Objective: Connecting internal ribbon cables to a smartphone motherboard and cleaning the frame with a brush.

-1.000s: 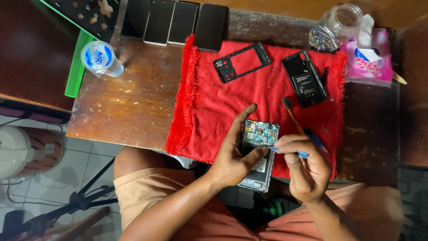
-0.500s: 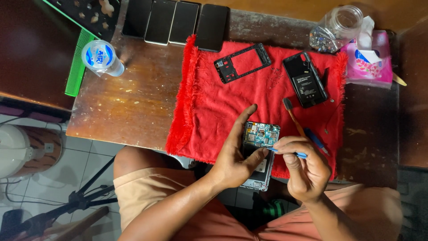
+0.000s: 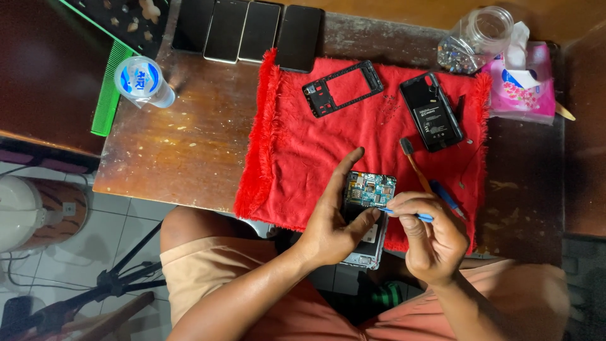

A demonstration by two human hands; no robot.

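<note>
Left hand [image 3: 331, 221] cupped, forefinger stretched forward, thumb angled right; right hand [image 3: 429, 237] pinched shut, knuckles up, both forearms reaching in from below.

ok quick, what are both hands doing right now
Left hand: closed around the opened phone, forefinger stretched out along its side.
Right hand: closed on a thin blue tool, tip on the phone's circuit board.
</note>
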